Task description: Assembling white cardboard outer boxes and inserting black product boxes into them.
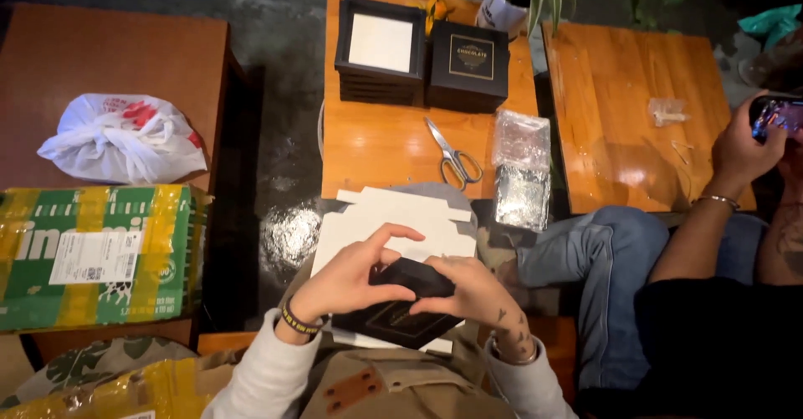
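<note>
Held tight between the left hand [351, 281] and the right hand [468, 289] is a small black box [410, 278], near the person's lap. Flat white cards [368, 227] lie underneath. Scissors [454, 155] are seen farther away on a wooden table [376, 147].

Both hands meet low in the middle of the view, forearms in pale sleeves angling inward. The left hand [355, 278] arches its fingers, index raised and curled; the right hand [468, 292] lies flatter, fingers pointing left, a band on each wrist.
</note>
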